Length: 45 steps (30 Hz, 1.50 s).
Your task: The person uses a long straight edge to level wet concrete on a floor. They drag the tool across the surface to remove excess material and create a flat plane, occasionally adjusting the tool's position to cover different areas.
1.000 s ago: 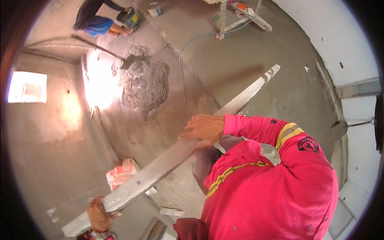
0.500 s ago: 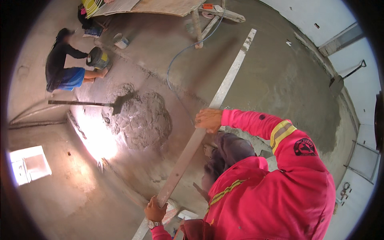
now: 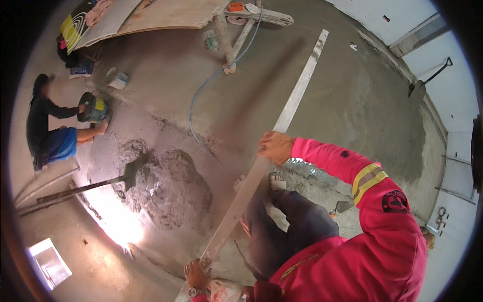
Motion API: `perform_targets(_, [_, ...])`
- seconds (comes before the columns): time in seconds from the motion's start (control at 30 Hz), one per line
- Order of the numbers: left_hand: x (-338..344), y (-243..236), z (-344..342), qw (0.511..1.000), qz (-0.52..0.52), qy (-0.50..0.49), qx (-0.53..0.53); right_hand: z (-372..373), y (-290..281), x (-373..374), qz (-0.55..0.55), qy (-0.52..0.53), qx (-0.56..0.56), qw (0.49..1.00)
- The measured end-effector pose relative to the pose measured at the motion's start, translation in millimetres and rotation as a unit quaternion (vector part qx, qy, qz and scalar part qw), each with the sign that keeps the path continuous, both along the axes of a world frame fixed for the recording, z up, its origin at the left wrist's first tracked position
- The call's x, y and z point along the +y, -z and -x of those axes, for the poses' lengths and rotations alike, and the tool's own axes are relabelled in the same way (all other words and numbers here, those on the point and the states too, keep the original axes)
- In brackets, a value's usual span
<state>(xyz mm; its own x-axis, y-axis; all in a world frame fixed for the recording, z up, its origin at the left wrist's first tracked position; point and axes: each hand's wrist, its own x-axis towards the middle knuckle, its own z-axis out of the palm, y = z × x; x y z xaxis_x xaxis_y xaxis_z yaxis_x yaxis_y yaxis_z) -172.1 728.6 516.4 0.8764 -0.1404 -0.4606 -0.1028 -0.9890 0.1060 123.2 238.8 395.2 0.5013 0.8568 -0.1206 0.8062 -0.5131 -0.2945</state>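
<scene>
Straightedge (image 3: pixel 282 126) swung upright, near end hidden

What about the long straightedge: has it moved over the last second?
Cannot tell: the view swung, yet the straightedge still ends between trestle and leaning shovel.

Wet mortar heap (image 3: pixel 168 189) on the concrete floor (image 3: pixel 352 105), long-handled hoe (image 3: pixel 90 185) lying into it, crouching person (image 3: pixel 48 128) holding a round bucket (image 3: pixel 93 108), blue hose (image 3: pixel 211 83), shovel (image 3: pixel 425 83) leaning on the white wall (image 3: pixel 453 95), wooden boards (image 3: pixel 166 12)
</scene>
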Motion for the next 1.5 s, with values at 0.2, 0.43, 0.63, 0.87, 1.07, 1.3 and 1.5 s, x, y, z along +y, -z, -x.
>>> perform_targets(0.2, [5.7, 148.5, -93.3, 0.999, 0.015, -0.018, -0.029, -56.4, 91.7, -42.6, 0.021, 0.082, -0.068, 0.994])
perform_targets(0.43, [-16.2, 354.2, -198.6, 0.995, 0.020, 0.028, -0.095, -64.5, 190.0, -105.6, 0.109, 0.174, -0.150, 0.967])
perform_targets(0.63, [-100.7, 416.7, -294.7, 0.964, 0.142, 0.180, -0.133, -26.7, 244.8, -205.0, 0.171, 0.302, -0.155, 0.925])
perform_targets(0.87, [-203.7, 411.3, -365.9, 0.918, 0.180, 0.348, -0.064, 55.0, 268.0, -305.1, 0.198, 0.462, -0.012, 0.864])
perform_targets(1.07, [-305.5, 354.5, -393.4, 0.906, 0.151, 0.362, 0.161, 114.5, 318.1, -384.4, 0.016, 0.513, 0.065, 0.856])
perform_targets(1.3, [-317.7, 383.0, -454.8, 0.905, 0.142, 0.200, 0.348, 227.1, 350.6, -372.5, -0.239, 0.729, -0.176, 0.617])
perform_targets(1.5, [-316.3, 391.9, -475.5, 0.897, 0.162, 0.153, 0.381, 446.2, 428.2, -324.6, -0.195, 0.890, -0.232, 0.342])
